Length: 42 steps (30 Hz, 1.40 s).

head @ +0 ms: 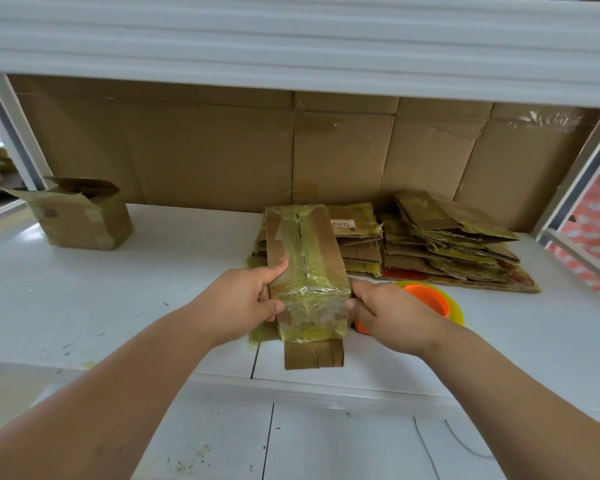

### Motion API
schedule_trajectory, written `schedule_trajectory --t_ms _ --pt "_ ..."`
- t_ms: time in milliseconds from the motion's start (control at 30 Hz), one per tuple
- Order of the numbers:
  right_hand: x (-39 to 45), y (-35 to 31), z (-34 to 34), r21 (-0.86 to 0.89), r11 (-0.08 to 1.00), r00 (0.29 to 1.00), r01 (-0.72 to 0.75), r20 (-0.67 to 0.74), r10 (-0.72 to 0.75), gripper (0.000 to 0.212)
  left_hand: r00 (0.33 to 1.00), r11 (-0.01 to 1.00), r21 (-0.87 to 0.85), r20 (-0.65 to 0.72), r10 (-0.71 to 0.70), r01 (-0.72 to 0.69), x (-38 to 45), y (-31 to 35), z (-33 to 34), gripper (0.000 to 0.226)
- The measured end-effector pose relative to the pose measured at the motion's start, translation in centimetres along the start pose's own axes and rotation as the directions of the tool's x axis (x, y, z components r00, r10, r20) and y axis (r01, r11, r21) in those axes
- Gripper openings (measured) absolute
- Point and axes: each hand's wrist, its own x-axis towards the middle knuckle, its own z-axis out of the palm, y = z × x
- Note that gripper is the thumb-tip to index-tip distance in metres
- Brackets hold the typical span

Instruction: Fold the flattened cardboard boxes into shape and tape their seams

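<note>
A folded cardboard box [305, 258], brown with yellowish tape along its top seam, stands on the white shelf [118, 299] in front of me. My left hand [243, 303] grips its near left corner, thumb on top. My right hand [392, 313] is at the box's near right corner, its fingers touching the taped end. An orange-cored roll of yellow tape [433, 299] lies under and behind my right hand. Two stacks of flattened boxes [440, 244] lie behind the box.
An assembled box [80, 216] with open top flaps stands at the far left of the shelf. Large cardboard sheets [222, 147] line the back wall. A white shelf board [291, 39] hangs overhead, with metal uprights on both sides.
</note>
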Motion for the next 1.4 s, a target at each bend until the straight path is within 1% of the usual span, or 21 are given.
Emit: schedule_trajectory --t_ms 67,167,233,300,400,500,567,633,700,767,833,867,900,967,1000,1033,1100,1200,1267,1333,1400 --pt "0.2 -0.3 0.1 -0.046 0.999 0.999 0.016 -0.029 -0.017 0.029 0.999 0.996 0.085 -0.032 0.021 -0.018 0.1 -0.4 0.1 0.068" --pt "0.3 -0.9 1.3 -0.091 0.995 0.982 0.03 -0.183 -0.046 0.031 0.995 0.984 0.173 -0.083 0.048 -0.033 0.5 -1.2 0.2 0.064" --pt "0.4 -1.3 2.4 -0.081 0.996 0.958 0.027 -0.284 -0.049 0.035 0.995 0.987 0.161 -0.094 0.043 -0.027 0.7 -1.8 0.3 0.063" --pt "0.6 -1.7 3.0 -0.011 1.0 0.946 0.01 -0.324 -0.013 0.038 0.995 0.997 0.072 -0.099 0.022 -0.015 0.7 -2.3 0.3 0.061" --pt "0.7 -2.8 2.7 0.155 0.988 0.946 0.017 -0.323 0.034 0.032 0.989 0.996 -0.084 -0.145 0.008 -0.02 0.8 -2.5 -0.8 0.06" --pt "1.1 -4.2 2.3 0.212 0.974 0.96 0.085 -0.28 -0.023 0.028 0.988 0.975 -0.196 -0.095 -0.123 0.102 0.8 -1.8 -2.9 0.059" --pt "1.6 -5.1 2.6 0.262 0.954 0.974 0.147 -0.205 -0.094 0.033 0.976 0.971 -0.147 -0.075 -0.202 0.19 0.8 -1.3 -3.6 0.089" --pt "2.0 -5.4 3.2 0.291 0.94 0.98 0.18 -0.139 -0.144 0.038 0.962 0.966 -0.102 -0.111 -0.249 0.238 0.7 -1.2 -3.7 0.105" --pt "2.4 -5.1 3.1 0.362 0.922 0.985 0.14 -0.149 -0.091 0.038 0.958 0.962 -0.075 -0.097 -0.27 0.263 0.5 -1.2 -4.0 0.11" --pt "2.9 -4.5 2.4 0.416 0.906 0.957 0.082 -0.285 0.045 0.034 0.965 0.965 -0.036 -0.041 -0.261 0.259 0.4 -1.4 -4.5 0.111" --pt "3.5 -3.5 1.3 0.411 0.912 0.863 -0.004 -0.46 0.211 0.035 0.973 0.973 0.005 -0.017 -0.231 0.231 0.4 -1.2 -5.3 0.108" --pt "3.7 -3.1 0.7 0.432 0.901 0.826 -0.045 -0.491 0.277 0.044 0.978 0.978 0.03 -0.013 -0.207 0.207 0.4 -1.1 -5.7 0.106" --pt "3.9 -2.7 0.2 0.473 0.878 0.82 -0.077 -0.471 0.325 0.058 0.983 0.982 0.052 -0.008 -0.181 0.181 0.4 -1.0 -6.2 0.104" --pt "4.2 -2.2 -0.4 0.579 0.81 0.877 -0.096 -0.336 0.344 0.084 0.99 0.986 0.093 0.006 -0.141 0.14 0.6 -0.8 -7.3 0.103" --pt "4.4 -2.2 -0.6 0.629 0.772 0.908 -0.092 -0.265 0.324 0.09 0.992 0.987 0.106 0.011 -0.126 0.124 0.7 -0.8 -7.9 0.103" --pt "4.5 -2.3 -0.8 0.661 0.745 0.933 -0.085 -0.209 0.292 0.092 0.993 0.987 0.113 0.011 -0.114 0.112 0.7 -0.8 -8.3 0.103" --pt "4.9 -2.4 -0.7 0.672 0.739 0.963 -0.043 -0.17 0.211 0.082 0.996 0.987 0.132 0.004 -0.094 0.093 0.8 -0.9 -9.1 0.102" --pt "5.7 -2.9 -0.3 0.705 0.709 0.967 0.026 -0.199 0.162 0.056 0.997 0.979 0.19 0.004 -0.071 0.069 0.5 -1.3 -10.2 0.102" --pt "5.9 -3.4 -0.3 0.719 0.693 0.954 0.055 -0.243 0.177 0.05 0.998 0.978 0.197 0.016 -0.067 0.063 0.3 -1.6 -11.0 0.101" --pt "5.9 -3.8 -0.6 0.699 0.713 0.941 0.064 -0.28 0.19 0.055 0.995 0.979 0.199 0.068 -0.067 0.053 0.1 -2.0 -11.6 0.097" --pt "5.4 -4.1 -0.7 0.679 0.731 0.941 0.059 -0.283 0.186 0.071 0.984 0.982 0.174 0.148 -0.099 0.073 0.1 -2.6 -11.8 0.091"
